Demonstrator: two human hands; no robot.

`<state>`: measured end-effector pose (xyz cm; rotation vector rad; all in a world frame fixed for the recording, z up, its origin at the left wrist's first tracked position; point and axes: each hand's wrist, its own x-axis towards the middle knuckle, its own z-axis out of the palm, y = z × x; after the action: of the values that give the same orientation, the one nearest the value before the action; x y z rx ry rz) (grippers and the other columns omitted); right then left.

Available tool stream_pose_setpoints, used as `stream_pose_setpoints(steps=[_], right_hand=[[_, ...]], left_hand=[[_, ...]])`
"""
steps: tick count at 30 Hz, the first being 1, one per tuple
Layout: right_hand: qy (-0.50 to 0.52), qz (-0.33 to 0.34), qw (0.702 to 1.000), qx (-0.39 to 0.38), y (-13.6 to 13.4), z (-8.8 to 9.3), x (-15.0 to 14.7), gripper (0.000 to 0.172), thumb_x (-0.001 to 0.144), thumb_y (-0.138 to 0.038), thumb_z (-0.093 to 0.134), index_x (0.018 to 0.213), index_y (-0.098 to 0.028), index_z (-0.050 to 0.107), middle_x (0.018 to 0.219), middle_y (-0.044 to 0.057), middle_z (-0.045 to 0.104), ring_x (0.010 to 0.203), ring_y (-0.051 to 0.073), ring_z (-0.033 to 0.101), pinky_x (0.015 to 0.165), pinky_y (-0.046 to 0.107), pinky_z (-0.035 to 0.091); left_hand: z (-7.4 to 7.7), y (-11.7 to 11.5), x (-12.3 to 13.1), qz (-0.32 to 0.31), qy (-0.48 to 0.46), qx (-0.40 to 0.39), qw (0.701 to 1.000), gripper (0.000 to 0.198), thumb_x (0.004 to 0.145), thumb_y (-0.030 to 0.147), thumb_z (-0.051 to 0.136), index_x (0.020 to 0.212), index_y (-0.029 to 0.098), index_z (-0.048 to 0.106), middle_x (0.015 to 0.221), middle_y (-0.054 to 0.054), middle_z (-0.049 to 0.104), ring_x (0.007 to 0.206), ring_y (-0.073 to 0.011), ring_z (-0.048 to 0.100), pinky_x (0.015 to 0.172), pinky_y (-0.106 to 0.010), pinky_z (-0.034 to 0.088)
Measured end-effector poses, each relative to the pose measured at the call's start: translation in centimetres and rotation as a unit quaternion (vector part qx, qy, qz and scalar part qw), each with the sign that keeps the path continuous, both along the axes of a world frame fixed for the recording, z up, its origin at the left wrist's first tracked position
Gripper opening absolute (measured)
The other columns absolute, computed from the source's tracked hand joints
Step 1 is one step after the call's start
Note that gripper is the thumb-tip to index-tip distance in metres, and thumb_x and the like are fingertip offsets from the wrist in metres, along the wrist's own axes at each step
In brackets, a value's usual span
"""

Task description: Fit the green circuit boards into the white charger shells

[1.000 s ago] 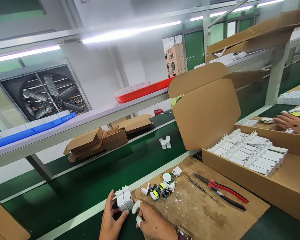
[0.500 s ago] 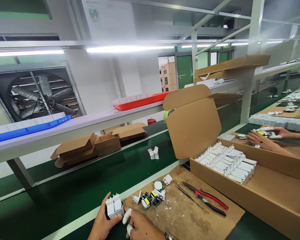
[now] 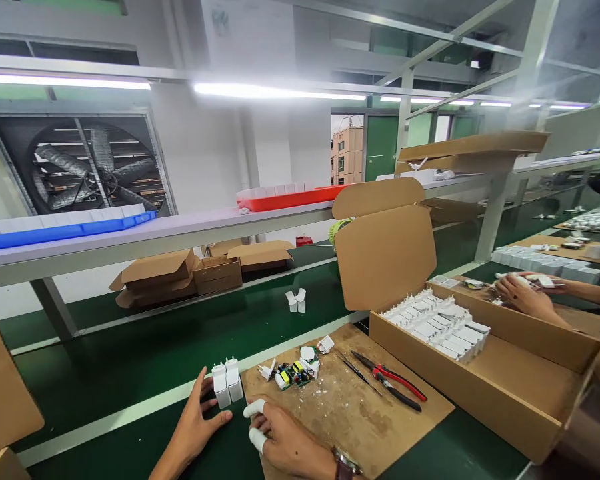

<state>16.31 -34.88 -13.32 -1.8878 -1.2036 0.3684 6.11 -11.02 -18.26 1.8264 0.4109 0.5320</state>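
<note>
Two white plug chargers [image 3: 227,383] stand side by side on the green work surface, their pins at the top. Around their left side curves my left hand [image 3: 195,417], its thumb apart from them and its fingertips near or against the left one. My right hand [image 3: 285,433], with white finger cots on two fingers, hovers at the left edge of a brown cardboard sheet [image 3: 380,433]; its fingers are apart and nothing shows between them. On the sheet lie a cluster of circuit boards with white charger parts [image 3: 295,372], tweezers [image 3: 357,371] and red-and-black pliers [image 3: 390,380].
An open cardboard box [image 3: 460,393] holding rows of white chargers stands to the right. Two more chargers [image 3: 296,301] sit on the green belt [image 3: 145,353]. Another cardboard box [image 3: 5,400] is at the left edge. A co-worker's hands [image 3: 527,293] handle parts at far right.
My left hand has loosened from the two chargers, its thumb moving off them. My right hand remains close by. The camera view has shifted, bringing the left-edge box into sight.
</note>
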Motion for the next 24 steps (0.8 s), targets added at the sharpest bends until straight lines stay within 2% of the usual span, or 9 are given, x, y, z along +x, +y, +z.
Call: stream_pose_setpoints(steps=[2,3,5,8,11,13,16,19,24], right_hand=[[-0.026,-0.01,1.0,0.009,-1.7,1.3,0.6,0.039,0.09,-0.016,0.059,0.127,-0.023,0.066,0.118,0.006,0.073,0.098,0.018,0.071,0.09,0.027,0.057],[-0.04,-0.022,0.999,0.012,-2.5,2.0,1.2,0.038,0.092,-0.017,0.057,0.128,-0.023,0.066,0.12,0.007,0.073,0.102,0.02,0.07,0.093,0.03,0.057],[-0.067,-0.053,0.996,0.006,-4.0,3.2,2.9,0.036,0.096,-0.02,0.053,0.13,-0.023,0.064,0.123,0.009,0.071,0.109,0.023,0.069,0.1,0.037,0.056],[-0.109,-0.104,0.988,-0.027,-6.0,4.4,5.7,0.038,0.098,-0.025,0.052,0.134,-0.017,0.061,0.135,0.017,0.066,0.127,0.032,0.062,0.113,0.051,0.049],[-0.152,-0.132,0.977,-0.073,-7.2,4.6,7.8,0.049,0.09,-0.024,0.063,0.137,-0.009,0.06,0.158,0.028,0.049,0.151,0.042,0.041,0.127,0.059,0.031],[-0.172,-0.139,0.969,-0.108,-7.2,4.3,8.8,0.056,0.082,-0.02,0.07,0.136,-0.005,0.062,0.164,0.031,0.04,0.157,0.045,0.032,0.13,0.061,0.024],[-0.184,-0.135,0.961,-0.155,-6.4,3.8,10.3,0.073,0.072,-0.02,0.082,0.141,-0.006,0.061,0.17,0.031,0.032,0.159,0.047,0.028,0.131,0.062,0.022],[-0.183,-0.105,0.959,-0.189,-5.2,3.8,11.9,0.084,0.065,-0.025,0.091,0.142,-0.011,0.063,0.171,0.028,0.033,0.158,0.048,0.031,0.129,0.061,0.027],[-0.19,-0.058,0.961,-0.193,-4.9,5.1,13.2,0.055,0.065,-0.022,0.091,0.117,-0.013,0.074,0.152,0.024,0.059,0.143,0.042,0.051,0.12,0.052,0.041]], left_hand=[[-0.3,-0.2,-1.1,0.012,-0.003,-0.006,1.0,0.121,0.075,0.07,0.082,0.165,0.015,0.023,0.161,-0.026,0.048,0.145,-0.0391,0.057,0.119,-0.051,0.052],[-0.4,-0.3,-1.6,0.024,-0.001,0.0,1.0,0.115,0.076,0.071,0.08,0.163,0.015,0.029,0.158,-0.025,0.052,0.14,-0.0389,0.062,0.116,-0.051,0.055],[-0.4,-0.6,-2.5,0.058,-0.001,0.033,0.998,0.098,0.08,0.074,0.076,0.152,0.016,0.046,0.145,-0.022,0.064,0.122,-0.0381,0.075,0.105,-0.052,0.064],[0.1,-1.8,-3.4,0.086,-0.021,0.093,0.992,0.07,0.086,0.076,0.069,0.125,0.018,0.068,0.119,-0.015,0.075,0.099,-0.0339,0.079,0.087,-0.049,0.07],[0.8,-3.6,-4.3,0.045,-0.048,0.171,0.983,0.048,0.096,0.067,0.065,0.112,0.024,0.075,0.111,-0.012,0.075,0.085,-0.0266,0.076,0.079,-0.04,0.069],[1.2,-4.6,-4.7,-0.005,-0.06,0.244,0.968,0.039,0.102,0.06,0.06,0.113,0.027,0.077,0.114,-0.012,0.076,0.092,-0.0261,0.077,0.081,-0.035,0.068],[1.5,-5.2,-4.9,-0.056,-0.067,0.308,0.947,0.036,0.108,0.053,0.053,0.112,0.029,0.078,0.115,-0.013,0.076,0.106,-0.026,0.077,0.089,-0.031,0.067],[1.5,-5.0,-4.7,-0.06,-0.073,0.32,0.943,0.035,0.11,0.049,0.051,0.108,0.027,0.078,0.112,-0.012,0.076,0.101,-0.0239,0.078,0.088,-0.03,0.067],[1.5,-4.6,-4.6,-0.058,-0.085,0.313,0.944,0.034,0.109,0.048,0.053,0.105,0.026,0.077,0.108,-0.011,0.075,0.098,-0.0235,0.078,0.086,-0.029,0.067]])
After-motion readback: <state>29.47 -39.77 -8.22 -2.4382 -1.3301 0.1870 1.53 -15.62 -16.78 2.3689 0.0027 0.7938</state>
